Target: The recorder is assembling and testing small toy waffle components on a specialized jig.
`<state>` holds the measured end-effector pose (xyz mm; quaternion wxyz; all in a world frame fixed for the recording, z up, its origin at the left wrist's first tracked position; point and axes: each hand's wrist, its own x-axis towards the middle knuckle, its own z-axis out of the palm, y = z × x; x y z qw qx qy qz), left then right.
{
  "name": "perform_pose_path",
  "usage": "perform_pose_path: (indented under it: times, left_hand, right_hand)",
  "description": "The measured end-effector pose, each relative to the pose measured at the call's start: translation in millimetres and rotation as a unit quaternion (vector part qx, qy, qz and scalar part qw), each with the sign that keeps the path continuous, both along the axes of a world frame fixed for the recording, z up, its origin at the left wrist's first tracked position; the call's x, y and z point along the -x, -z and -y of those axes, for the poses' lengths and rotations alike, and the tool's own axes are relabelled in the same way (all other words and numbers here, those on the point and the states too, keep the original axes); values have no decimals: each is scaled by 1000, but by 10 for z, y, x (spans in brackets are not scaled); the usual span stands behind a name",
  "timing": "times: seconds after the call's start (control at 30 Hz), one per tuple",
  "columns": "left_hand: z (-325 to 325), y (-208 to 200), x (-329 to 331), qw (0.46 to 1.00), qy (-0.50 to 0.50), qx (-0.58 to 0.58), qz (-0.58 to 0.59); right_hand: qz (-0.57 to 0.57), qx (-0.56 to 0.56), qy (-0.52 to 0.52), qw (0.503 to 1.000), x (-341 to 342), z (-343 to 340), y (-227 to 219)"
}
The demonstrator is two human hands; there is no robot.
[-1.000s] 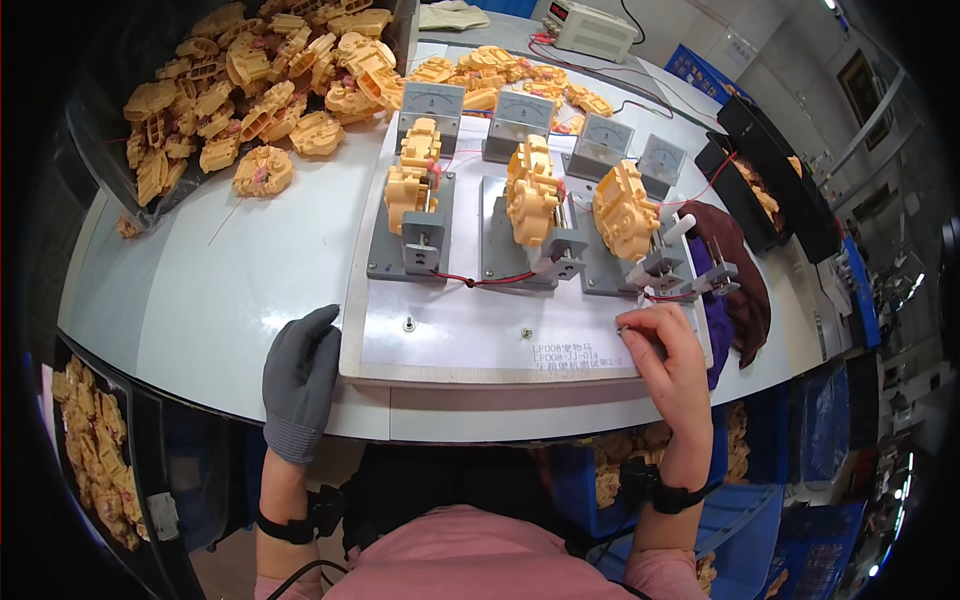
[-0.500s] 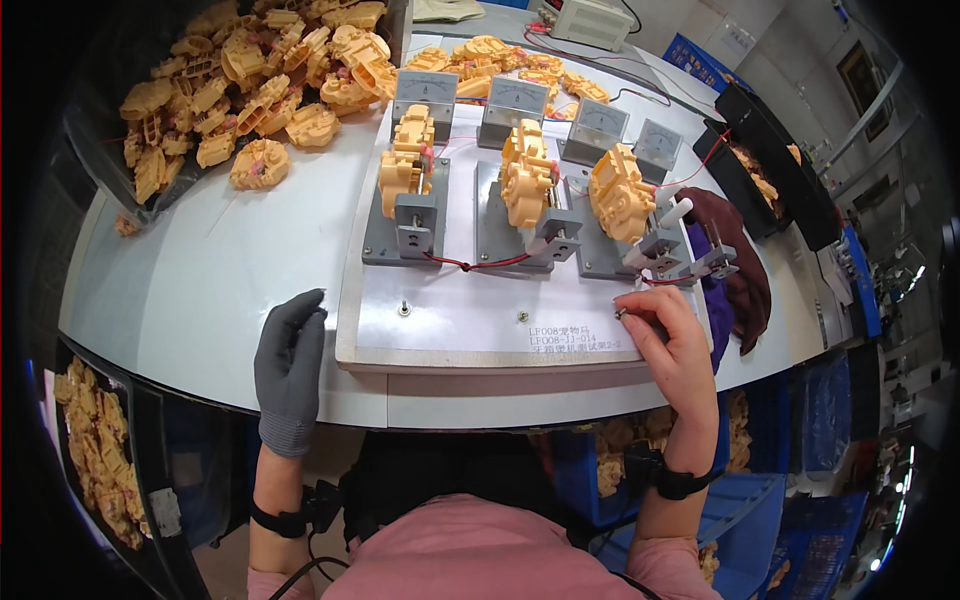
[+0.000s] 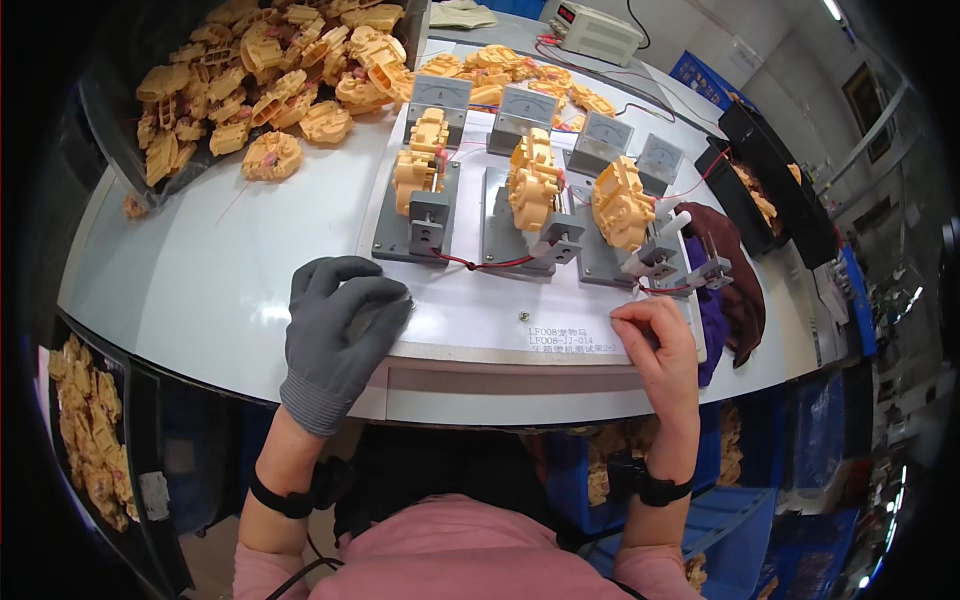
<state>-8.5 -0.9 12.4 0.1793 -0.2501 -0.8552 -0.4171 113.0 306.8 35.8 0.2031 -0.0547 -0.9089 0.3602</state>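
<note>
White board [image 3: 465, 325], gloved left hand [image 3: 342, 328], bare right hand [image 3: 664, 348], both half-curled, contact hidden, whether pinching, cannot tell

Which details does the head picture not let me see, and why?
Head view:
Anything pinched by the grey-gloved left hand: hidden by that hand.
What the bare right hand touches: hidden by that hand.
Readings on the grey, box-shaped needle meters: too small.
Far end of the beige plastic housing heap: cut by upper edge.
</note>
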Motion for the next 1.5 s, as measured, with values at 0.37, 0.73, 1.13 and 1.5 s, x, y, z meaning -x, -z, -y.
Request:
perform_pose_path:
  times: [0.37,0.73,1.13,1.5]
  left_hand:
    - [-29,-60,35,998,50,-3,22]
    - [-50,-19,19,998,39,-16,46]
    - [-58,4,45,999,36,-30,23]
    - [-30,16,45,998,39,-37,29]
  right_hand:
    - [15,-27,45,999,-14,88,-83]
    - [-17,-104,-89,990,376,663,-26]
    - [-14,-40,-63,997,417,707,35]
    - [8,-17,-58,998,406,725,0]
